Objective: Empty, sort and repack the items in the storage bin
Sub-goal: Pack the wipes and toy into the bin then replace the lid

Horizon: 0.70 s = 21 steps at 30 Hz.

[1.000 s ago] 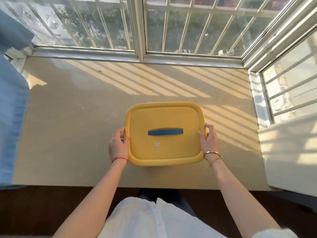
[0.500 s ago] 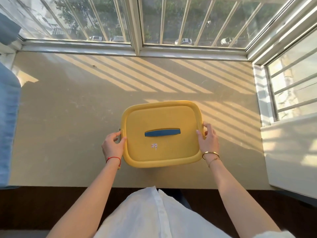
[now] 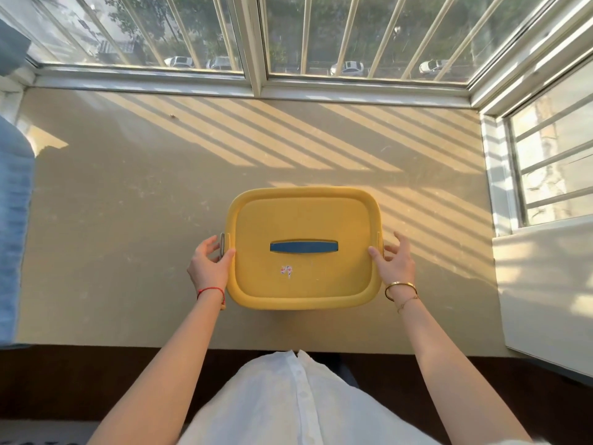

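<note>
A yellow storage bin [image 3: 303, 284] stands on the beige sill, closed by a yellow lid with a blue handle [image 3: 304, 246] and a small sticker [image 3: 286, 270]. My left hand [image 3: 208, 268] is at the bin's left side. Its thumb lies on the lid's edge and its curled fingers sit outside the grey side latch [image 3: 222, 244], pinching it. My right hand [image 3: 394, 264] is at the right side, thumb on the lid's edge and fingers spread beside the right latch [image 3: 378, 240]. The contents are hidden under the lid.
The wide beige window sill [image 3: 128, 236] runs left and behind the bin. Barred windows [image 3: 256, 36] close the back and right. A blue cushion [image 3: 12, 220] lies at the left edge and a white ledge [image 3: 545, 284] at the right.
Both hands slid from gripping the bin's sides to its side latches. The grey left latch now stands out from the bin. My right fingers have spread apart.
</note>
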Each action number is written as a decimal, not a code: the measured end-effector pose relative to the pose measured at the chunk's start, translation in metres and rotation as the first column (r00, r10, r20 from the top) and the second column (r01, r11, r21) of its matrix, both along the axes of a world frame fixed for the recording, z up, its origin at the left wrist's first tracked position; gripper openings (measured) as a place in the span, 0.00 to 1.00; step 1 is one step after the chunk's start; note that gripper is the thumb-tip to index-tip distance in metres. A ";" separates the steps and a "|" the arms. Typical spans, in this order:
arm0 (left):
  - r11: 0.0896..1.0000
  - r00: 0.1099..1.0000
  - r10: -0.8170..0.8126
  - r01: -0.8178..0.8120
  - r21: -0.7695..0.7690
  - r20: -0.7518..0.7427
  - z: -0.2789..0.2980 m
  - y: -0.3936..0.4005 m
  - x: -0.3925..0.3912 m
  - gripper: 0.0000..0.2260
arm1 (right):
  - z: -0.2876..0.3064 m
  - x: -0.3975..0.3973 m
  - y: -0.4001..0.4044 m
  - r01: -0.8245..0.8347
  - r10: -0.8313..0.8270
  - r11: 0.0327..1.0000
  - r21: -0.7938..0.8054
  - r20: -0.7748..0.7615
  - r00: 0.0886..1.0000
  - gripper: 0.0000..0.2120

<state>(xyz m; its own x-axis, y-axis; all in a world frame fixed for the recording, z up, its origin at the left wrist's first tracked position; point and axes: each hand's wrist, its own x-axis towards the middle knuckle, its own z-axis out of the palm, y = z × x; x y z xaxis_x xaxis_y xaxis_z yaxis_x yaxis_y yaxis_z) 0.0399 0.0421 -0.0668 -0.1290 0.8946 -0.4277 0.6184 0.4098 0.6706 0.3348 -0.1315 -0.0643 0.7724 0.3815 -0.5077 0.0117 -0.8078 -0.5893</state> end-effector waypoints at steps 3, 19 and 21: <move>0.996 0.999 0.039 -0.037 -0.082 0.026 -0.008 0.003 -0.004 0.28 | -0.005 0.008 0.006 0.017 -0.023 0.998 -0.067 -0.094 0.995 0.30; 0.989 0.998 -0.052 0.049 -0.137 -0.019 -0.014 0.003 0.001 0.17 | -0.016 -0.003 0.021 0.104 -0.100 0.994 -0.045 0.069 0.993 0.11; 0.995 0.998 -0.041 0.036 -0.091 -0.048 -0.014 -0.001 0.004 0.16 | -0.020 -0.008 0.019 0.080 -0.076 0.996 -0.028 0.123 0.989 0.11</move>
